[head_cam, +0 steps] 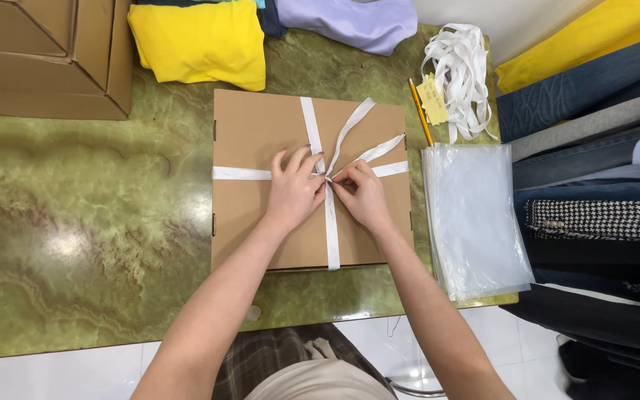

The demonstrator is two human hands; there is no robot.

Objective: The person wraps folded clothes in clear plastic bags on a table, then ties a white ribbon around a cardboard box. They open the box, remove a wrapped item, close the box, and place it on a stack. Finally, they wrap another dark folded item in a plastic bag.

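White ribbon crossing cardboard box, left hand and right hand fingers pinching its knot, forearms angled inward

Bare forearms, sleeveless; plaid garment below

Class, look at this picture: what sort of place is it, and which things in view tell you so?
Probably a clothing shop's packing table. Both hands, left hand and right hand, tie white ribbon around a flat cardboard box; folded garments, clear plastic bags and stacked fabrics lie around it.
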